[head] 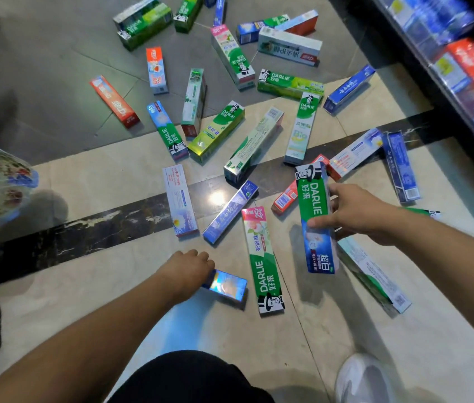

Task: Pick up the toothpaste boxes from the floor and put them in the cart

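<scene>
Down on the tiled floor (pixel 259 359), toothpaste boxes are lying scattered in every direction, and the person is crouching over them with both arms reaching out. The right hand (pixel 354 213) is gripping a green and blue Darlie box (pixel 315 219), thumb across its face and fingers (pixel 335 196) wrapping round its far side, holding it clear of the floor with its long axis running away from the person. The left hand (pixel 189 267) is curling over the near end of a shiny blue box (pixel 227 285), which is lying flat on the floor and sticking out to the right from under the knuckles; whether the fingers are already clamping it I cannot tell for certain, though they are bending round its end. Just beside it, to its right, a long pink and green box (pixel 263 257) is lying lengthwise, pointing away from the person, between the two hands and slightly nearer the left. No cart is showing in the view, so both held boxes are likely needing to be carried out of frame. Store shelving (pixel 462 68) is standing at the upper right.
</scene>
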`<action>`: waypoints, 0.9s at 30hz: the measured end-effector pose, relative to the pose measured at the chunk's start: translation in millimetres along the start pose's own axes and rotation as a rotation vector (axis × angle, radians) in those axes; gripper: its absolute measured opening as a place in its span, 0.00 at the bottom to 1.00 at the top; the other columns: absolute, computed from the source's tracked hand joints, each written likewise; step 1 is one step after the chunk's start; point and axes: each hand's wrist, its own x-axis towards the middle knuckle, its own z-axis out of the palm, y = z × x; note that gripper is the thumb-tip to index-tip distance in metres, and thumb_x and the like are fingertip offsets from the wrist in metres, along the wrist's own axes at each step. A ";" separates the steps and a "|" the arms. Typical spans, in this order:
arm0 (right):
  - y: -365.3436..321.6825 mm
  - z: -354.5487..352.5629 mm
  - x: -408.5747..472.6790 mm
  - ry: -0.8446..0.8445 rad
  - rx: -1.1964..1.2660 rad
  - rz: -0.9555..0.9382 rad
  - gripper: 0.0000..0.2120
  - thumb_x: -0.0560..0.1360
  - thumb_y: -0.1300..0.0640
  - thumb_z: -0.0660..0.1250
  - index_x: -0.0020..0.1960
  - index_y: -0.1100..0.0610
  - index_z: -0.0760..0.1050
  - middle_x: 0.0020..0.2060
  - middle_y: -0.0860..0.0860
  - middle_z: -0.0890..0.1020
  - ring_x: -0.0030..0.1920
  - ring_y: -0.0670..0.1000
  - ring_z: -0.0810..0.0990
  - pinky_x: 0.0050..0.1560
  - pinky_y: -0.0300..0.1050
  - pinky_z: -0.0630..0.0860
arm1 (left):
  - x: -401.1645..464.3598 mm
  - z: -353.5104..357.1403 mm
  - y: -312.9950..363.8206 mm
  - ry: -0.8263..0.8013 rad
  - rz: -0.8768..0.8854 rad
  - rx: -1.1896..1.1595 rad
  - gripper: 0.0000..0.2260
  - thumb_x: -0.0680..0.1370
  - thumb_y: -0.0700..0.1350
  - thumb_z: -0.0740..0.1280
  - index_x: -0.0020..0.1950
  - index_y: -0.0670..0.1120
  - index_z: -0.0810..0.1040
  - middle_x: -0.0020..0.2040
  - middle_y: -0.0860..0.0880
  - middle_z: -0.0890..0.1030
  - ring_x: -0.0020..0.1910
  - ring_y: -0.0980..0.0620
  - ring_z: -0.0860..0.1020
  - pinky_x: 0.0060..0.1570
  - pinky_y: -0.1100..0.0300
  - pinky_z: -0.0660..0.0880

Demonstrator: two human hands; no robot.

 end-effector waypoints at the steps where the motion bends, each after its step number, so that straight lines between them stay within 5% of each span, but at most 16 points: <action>1: -1.6 0.1 0.5 0.011 0.003 -0.008 0.19 0.70 0.65 0.76 0.57 0.57 0.74 0.45 0.54 0.86 0.43 0.54 0.86 0.37 0.51 0.82 | -8.0 -5.7 -10.8 0.014 -0.055 -0.102 0.16 0.78 0.44 0.64 0.66 0.48 0.70 0.61 0.47 0.74 0.59 0.45 0.74 0.49 0.52 0.72; 6: -28.2 -0.7 -18.0 0.055 0.056 -0.047 0.16 0.69 0.63 0.78 0.52 0.58 0.75 0.46 0.54 0.86 0.44 0.54 0.86 0.35 0.48 0.80 | -51.0 -71.8 -49.9 0.277 -0.276 -0.867 0.12 0.70 0.50 0.76 0.46 0.48 0.76 0.43 0.48 0.80 0.44 0.44 0.78 0.40 0.56 0.71; 11: -98.1 -33.8 -83.0 0.067 0.118 -0.122 0.19 0.68 0.62 0.79 0.56 0.58 0.75 0.47 0.53 0.86 0.44 0.51 0.86 0.32 0.46 0.80 | -103.7 -198.1 -53.5 0.406 -0.361 -1.666 0.15 0.67 0.45 0.79 0.51 0.45 0.82 0.49 0.43 0.84 0.49 0.37 0.83 0.46 0.45 0.80; 15: -173.4 -82.1 -154.8 0.110 0.183 -0.186 0.20 0.68 0.62 0.79 0.58 0.59 0.77 0.45 0.54 0.86 0.38 0.48 0.85 0.29 0.42 0.77 | -164.4 -302.3 -47.4 0.473 -0.314 -1.742 0.07 0.75 0.38 0.74 0.52 0.43 0.82 0.44 0.46 0.81 0.33 0.57 0.82 0.29 0.64 0.75; 17: -212.6 -108.0 -197.5 0.138 0.194 -0.200 0.19 0.68 0.62 0.79 0.56 0.57 0.78 0.45 0.55 0.87 0.39 0.51 0.86 0.33 0.49 0.80 | -202.0 -354.7 -49.7 0.479 -0.282 -1.729 0.07 0.75 0.36 0.73 0.52 0.42 0.82 0.43 0.47 0.81 0.33 0.58 0.81 0.27 0.66 0.75; 20: -271.5 -147.4 -269.7 0.170 0.199 -0.224 0.20 0.66 0.61 0.80 0.55 0.57 0.78 0.45 0.54 0.87 0.47 0.59 0.86 0.45 0.61 0.82 | -266.9 -441.5 -58.3 0.470 -0.262 -1.678 0.06 0.74 0.39 0.75 0.45 0.50 0.83 0.41 0.48 0.83 0.41 0.50 0.83 0.33 0.57 0.79; 24: -349.8 -198.0 -373.3 0.198 0.216 -0.267 0.19 0.67 0.63 0.79 0.56 0.58 0.79 0.45 0.54 0.87 0.46 0.54 0.86 0.44 0.54 0.83 | -353.2 -554.1 -70.7 0.482 -0.241 -1.568 0.06 0.73 0.43 0.76 0.48 0.51 0.84 0.48 0.42 0.84 0.46 0.44 0.84 0.44 0.46 0.80; 27: -397.9 -232.3 -443.4 0.224 0.241 -0.303 0.19 0.68 0.62 0.79 0.56 0.57 0.80 0.46 0.53 0.87 0.44 0.49 0.86 0.41 0.51 0.83 | -408.7 -632.0 -74.9 0.464 -0.173 -1.510 0.16 0.69 0.51 0.79 0.54 0.50 0.83 0.50 0.43 0.85 0.50 0.40 0.84 0.50 0.38 0.81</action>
